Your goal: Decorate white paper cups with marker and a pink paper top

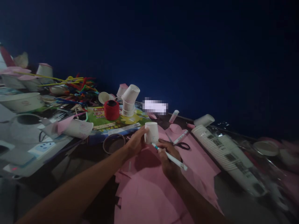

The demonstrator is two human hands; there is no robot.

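Note:
A white paper cup (151, 132) is held upside down over pink paper sheets (149, 193). My left hand (136, 141) is closed around the cup's left side. In my right hand (170, 158) is a white marker pen (175, 160) with a teal tip section, gripped like a writing tool. Its tip is at or close to the cup's lower rim; whether it touches I cannot tell. Scissors (183, 145) with dark handles lie just beyond my right hand, beside a white strip-like tool (181, 137).
Stacked cups (128, 107) and a red yarn spool (111, 109) stand on a colourful packet (100, 129). Wrapped cup stacks (224, 158) lie at right, a glue stick (174, 116) behind. Pipe cleaners (81, 85), a white bowl (21, 102) and a power strip (42, 149) crowd the left. A dark wall rises behind.

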